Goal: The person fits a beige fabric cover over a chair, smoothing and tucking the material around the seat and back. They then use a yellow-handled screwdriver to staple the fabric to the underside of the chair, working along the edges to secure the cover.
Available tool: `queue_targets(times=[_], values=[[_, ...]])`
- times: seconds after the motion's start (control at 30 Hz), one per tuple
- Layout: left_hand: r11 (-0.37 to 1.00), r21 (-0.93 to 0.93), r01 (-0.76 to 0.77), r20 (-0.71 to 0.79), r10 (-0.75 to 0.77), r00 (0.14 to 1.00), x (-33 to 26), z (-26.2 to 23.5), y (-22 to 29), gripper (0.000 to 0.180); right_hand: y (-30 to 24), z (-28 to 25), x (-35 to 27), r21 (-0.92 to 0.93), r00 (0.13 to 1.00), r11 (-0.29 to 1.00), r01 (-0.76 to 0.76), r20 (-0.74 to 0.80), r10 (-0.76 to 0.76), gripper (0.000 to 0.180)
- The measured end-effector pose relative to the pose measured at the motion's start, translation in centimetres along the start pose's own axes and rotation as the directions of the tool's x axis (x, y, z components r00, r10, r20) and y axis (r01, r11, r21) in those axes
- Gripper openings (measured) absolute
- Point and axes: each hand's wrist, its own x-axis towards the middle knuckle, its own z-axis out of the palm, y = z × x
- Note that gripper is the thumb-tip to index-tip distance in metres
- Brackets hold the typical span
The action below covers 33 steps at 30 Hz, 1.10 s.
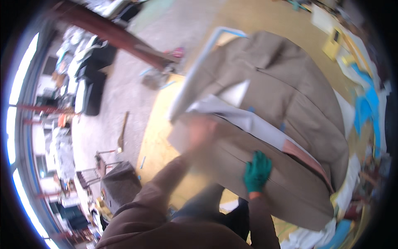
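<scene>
A large tan upholstered cushion (286,103), seamed into panels, lies tilted over the yellow tabletop (155,141) and covers most of it from the middle to the far right edge. A white lining sheet (244,118) shows between its upper and lower panels, and a pinkish strip (300,153) peeks out at a seam toward the near right side. A pale tube-like rim (195,70) runs along the cushion's left edge.

The right hand (257,171), in a green glove with an orange cuff, lies flat on the lower panel near the tabletop's near edge, its fingers spread and pressing on the fabric. The left hand (203,133) is bare and blurred by motion; it is on the cushion's left corner, but whether its fingers grip or merely press cannot be told. Both brown sleeves come up from the lower edge.

Beyond the tabletop's left edge lies a grey concrete floor (124,95) with a dark red beam (112,33) crossing it, a wooden-handled tool (122,133), and a small grey upholstered stool (120,182). Blue and white scraps (367,108) pile up along the right edge.
</scene>
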Motion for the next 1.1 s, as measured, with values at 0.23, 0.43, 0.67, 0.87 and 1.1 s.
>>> queue_targets(times=[0.23, 0.43, 0.67, 0.87, 1.1], values=[[0.996, -0.04, -0.084, -0.137, 0.078, 0.987, -7.5, -3.9, -3.6, 0.057, 1.4, 1.8, 0.0, -0.24, 0.999, 0.971, 0.018, -0.026, -0.024, 0.045], [0.599, -0.47, 0.649, 0.25, -0.615, 0.748, -35.6, -2.1, -17.9, 0.046, 7.2, 5.1, 0.0, -0.364, 0.957, 0.922, 0.131, -0.195, -0.213, 0.043], [0.222, -0.068, 0.973, 0.479, -0.848, 0.227, -75.4, -2.4, -21.4, 0.051, 3.1, 3.3, 2.6, -0.508, 0.801, 0.795, 0.33, -0.295, -0.521, 0.039], [-0.209, -0.231, 0.95, 0.627, -0.779, -0.02, -84.7, 1.0, -20.9, 0.05, -11.3, 10.8, -0.4, -0.022, 0.92, 0.922, 0.387, 0.074, -0.384, 0.04], [-0.342, -0.596, 0.726, 0.706, -0.654, 0.272, -84.0, 4.2, -36.0, 0.053, -30.4, 23.9, -6.5, 0.078, 0.503, 0.955, -0.285, 0.861, 0.079, 0.041]])
